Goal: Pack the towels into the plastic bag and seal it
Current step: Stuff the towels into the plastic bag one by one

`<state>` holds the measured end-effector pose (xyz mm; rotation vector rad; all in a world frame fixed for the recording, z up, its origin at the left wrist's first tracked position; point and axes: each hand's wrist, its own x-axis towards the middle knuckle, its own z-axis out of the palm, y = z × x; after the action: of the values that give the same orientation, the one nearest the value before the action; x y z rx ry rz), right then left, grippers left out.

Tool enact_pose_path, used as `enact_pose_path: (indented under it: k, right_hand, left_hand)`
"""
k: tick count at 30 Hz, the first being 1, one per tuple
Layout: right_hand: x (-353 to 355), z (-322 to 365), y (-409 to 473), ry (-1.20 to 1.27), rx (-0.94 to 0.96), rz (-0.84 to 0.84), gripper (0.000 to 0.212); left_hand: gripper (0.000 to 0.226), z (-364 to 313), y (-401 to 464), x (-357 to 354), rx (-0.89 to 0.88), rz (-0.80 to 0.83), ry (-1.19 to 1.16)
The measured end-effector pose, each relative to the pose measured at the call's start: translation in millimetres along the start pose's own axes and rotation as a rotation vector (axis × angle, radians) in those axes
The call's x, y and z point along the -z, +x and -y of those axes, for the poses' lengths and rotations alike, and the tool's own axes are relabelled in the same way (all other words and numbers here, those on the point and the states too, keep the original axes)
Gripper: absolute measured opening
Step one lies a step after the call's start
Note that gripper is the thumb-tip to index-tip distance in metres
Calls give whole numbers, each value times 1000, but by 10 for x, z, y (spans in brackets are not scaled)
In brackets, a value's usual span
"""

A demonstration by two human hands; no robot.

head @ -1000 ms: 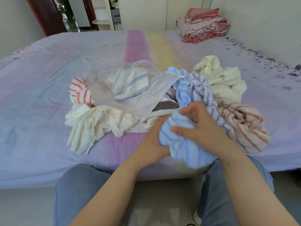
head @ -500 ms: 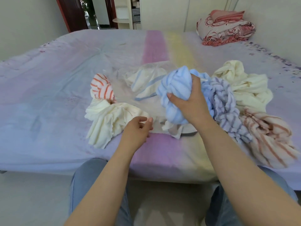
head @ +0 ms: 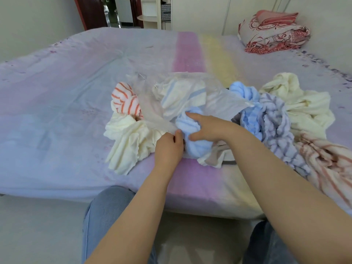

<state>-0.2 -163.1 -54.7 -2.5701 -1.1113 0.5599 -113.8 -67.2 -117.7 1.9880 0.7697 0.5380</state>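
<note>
Bare bed sheet (head: 57,103) fills the frame's left and top centre, open for passage. Crumpled towels (head: 297,111) crowd the centre and right; folded bedding (head: 272,33) blocks the upper right corner.

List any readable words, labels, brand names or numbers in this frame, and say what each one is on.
None: no legible text appears in the head view.
The plastic bag shows no readable print.
The towels, such as the light blue towel, carry only stripes.
The folded quilt bears a pattern, not lettering.
</note>
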Motion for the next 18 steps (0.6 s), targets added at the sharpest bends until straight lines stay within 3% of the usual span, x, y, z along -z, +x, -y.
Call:
enact_pose_path:
  k: [5, 9, 12, 15, 18]
  right_hand:
    - [28, 241, 624, 298, -121, -303, 56]
    - [-119, 377, 861, 486, -181, -363, 75]
    - [-238, 412, 711, 311, -62, -331, 64]
    - [-299, 370, 499, -19, -3, -439, 42]
    - [-195, 456, 695, -22, 32, -281, 23]
  left_hand:
    - [54, 48, -22, 143, -33, -15, -163]
    - [52, 72, 62, 253, -17, -54, -247]
    - [50, 118, 127, 274, 20, -71, -264]
    - [52, 123, 152, 249, 6, -72, -230]
    - [53, 71, 169, 256, 15, -75, -240]
